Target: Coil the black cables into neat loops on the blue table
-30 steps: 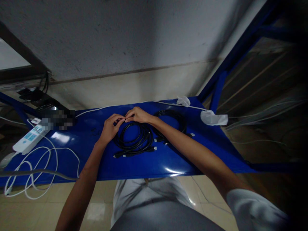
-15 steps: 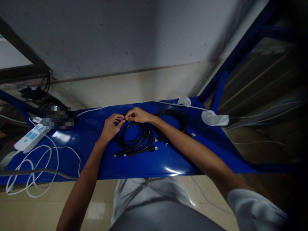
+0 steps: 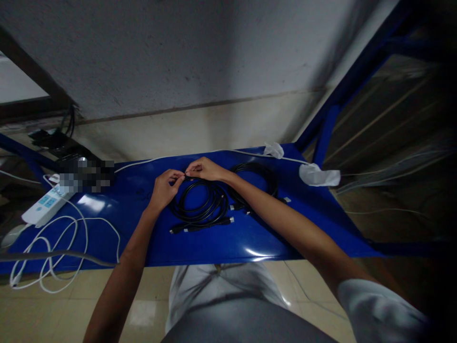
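A coiled black cable (image 3: 200, 220) lies on the blue table, its plug ends pointing along the near side. At the coil's far edge, my left hand (image 3: 167, 187) and my right hand (image 3: 205, 170) meet, fingertips nearly touching. Both pinch with thumb and forefinger at a small, thin dark thing, too small to make out. To the right, partly covered by my right forearm, is a second coiled black cable (image 3: 273, 178) with its own plugs showing.
A white power strip (image 3: 48, 206) and a looped white cable (image 3: 76, 233) occupy the left end. Crumpled white plastic (image 3: 319, 176) lies at the right edge, another piece (image 3: 273, 150) at the back. A wall (image 3: 185, 57) rises behind the blue table (image 3: 132, 228).
My fingers have shifted very slightly at the coil's far edge, the right hand rising a little. Both hands keep their pinch, and the cables stay in place.
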Motion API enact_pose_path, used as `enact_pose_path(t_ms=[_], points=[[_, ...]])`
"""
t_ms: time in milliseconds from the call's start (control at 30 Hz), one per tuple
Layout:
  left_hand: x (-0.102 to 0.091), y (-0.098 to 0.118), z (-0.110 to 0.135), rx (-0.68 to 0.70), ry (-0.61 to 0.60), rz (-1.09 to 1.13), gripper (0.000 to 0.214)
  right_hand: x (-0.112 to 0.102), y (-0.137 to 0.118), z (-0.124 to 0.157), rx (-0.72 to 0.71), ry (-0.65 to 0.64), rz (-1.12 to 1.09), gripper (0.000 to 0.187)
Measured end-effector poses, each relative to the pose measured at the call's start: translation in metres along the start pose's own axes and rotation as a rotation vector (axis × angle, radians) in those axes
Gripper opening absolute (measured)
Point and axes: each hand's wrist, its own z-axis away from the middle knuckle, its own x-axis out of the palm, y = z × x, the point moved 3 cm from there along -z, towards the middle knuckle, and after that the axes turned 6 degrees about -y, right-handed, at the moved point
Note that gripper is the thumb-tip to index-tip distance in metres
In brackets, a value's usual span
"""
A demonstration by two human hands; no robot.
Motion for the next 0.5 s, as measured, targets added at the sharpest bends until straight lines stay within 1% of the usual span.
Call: enact_pose_path(t_ms=[133,367,500], points=[[0.0002,-0.0002,-0.0003,-0.004,0.001,0.005,0.015,-0.0008,0.0017,-0.0011,-0.009,0.027,0.003,0.022],[-0.001,0.0084,0.0001,0.017,0.006,0.036,0.016,-0.0036,0.0035,-0.0027,0.015,0.082,-0.03,0.021],[-0.0009,0.0077,0.0,0.004,0.012,0.079,0.017,-0.0038,0.0023,-0.0034,-0.006,0.084,-0.021,0.019]])
